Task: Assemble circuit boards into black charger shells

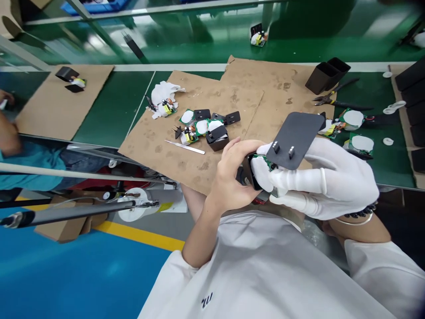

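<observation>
My bare left hand (pixel 229 177) is wrapped round a black plastic housing (pixel 246 170), its open end facing right. A green circuit board with a white pad (pixel 262 172) sits partly inside that opening. My right hand (pixel 325 181), in a white glove, grips the circuit board with its fingertips. A black end plate with two metal prongs (pixel 295 137) stands tilted above the board, in front of the glove; how it is joined to the board is hidden. Left of my hands, several boards and black plates lie around another black housing (pixel 217 141). Metal tweezers (pixel 185 146) lie beside them.
Cardboard (pixel 212 93) covers much of the green bench. Black-handled pliers (pixel 335 97) lie below two upright black housings (pixel 327 75). More circuit boards (pixel 353 118) are at right. A white glove (pixel 164 94) lies at left. Another person's arm (pixel 8 133) is at far left.
</observation>
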Action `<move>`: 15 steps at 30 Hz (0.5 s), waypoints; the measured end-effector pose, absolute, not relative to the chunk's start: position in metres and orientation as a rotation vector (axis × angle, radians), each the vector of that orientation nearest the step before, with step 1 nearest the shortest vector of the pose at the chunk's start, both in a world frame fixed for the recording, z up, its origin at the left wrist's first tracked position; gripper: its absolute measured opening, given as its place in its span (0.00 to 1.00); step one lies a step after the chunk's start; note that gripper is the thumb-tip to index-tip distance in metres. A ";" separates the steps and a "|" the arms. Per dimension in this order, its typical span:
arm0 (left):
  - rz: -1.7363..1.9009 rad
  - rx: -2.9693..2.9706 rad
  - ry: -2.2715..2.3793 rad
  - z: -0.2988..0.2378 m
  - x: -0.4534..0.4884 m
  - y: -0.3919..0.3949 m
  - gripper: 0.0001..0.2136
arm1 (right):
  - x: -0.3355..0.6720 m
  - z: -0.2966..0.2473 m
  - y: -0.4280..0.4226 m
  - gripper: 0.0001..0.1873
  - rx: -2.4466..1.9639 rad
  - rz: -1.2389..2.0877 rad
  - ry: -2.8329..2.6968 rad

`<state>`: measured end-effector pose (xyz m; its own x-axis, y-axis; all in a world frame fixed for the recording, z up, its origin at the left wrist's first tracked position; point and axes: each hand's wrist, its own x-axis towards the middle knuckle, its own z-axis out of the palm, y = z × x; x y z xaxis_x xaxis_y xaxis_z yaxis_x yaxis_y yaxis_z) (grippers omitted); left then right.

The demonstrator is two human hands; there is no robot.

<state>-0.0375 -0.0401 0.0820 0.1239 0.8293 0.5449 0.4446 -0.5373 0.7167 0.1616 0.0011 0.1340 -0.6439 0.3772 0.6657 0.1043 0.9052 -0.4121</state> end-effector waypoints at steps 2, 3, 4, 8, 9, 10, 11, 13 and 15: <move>1.416 1.988 1.176 0.079 -0.036 -0.039 0.26 | 0.161 0.134 0.003 0.08 -0.283 0.430 -2.264; 1.426 1.965 1.156 0.077 -0.035 -0.038 0.26 | 0.161 0.134 0.004 0.08 -0.245 0.421 -2.269; 1.424 1.946 1.150 0.075 -0.035 -0.038 0.27 | 0.160 0.133 0.004 0.07 -0.240 0.406 -2.265; 1.368 1.925 1.209 0.064 -0.034 -0.036 0.30 | 0.160 0.132 0.003 0.05 -0.304 0.194 -2.282; 1.359 1.926 1.224 0.062 -0.034 -0.036 0.31 | 0.159 0.131 0.002 0.05 -0.344 0.139 -2.298; 1.351 1.924 1.238 0.060 -0.034 -0.035 0.31 | 0.159 0.130 0.002 0.06 -0.374 0.093 -2.311; 1.344 1.917 1.253 0.059 -0.033 -0.034 0.31 | 0.158 0.127 0.002 0.07 -0.394 0.055 -2.325; 1.324 1.885 1.286 0.057 -0.030 -0.032 0.29 | 0.156 0.122 0.006 0.08 -0.409 0.022 -2.339; 1.290 1.818 1.323 0.054 -0.027 -0.028 0.28 | 0.156 0.115 0.011 0.09 -0.430 0.076 -2.373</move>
<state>-0.0268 -0.0278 0.0545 0.0587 0.9231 0.3801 0.4037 -0.3702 0.8367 0.1556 0.0112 0.1147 -0.6905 0.3271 0.6451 0.2850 0.9428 -0.1730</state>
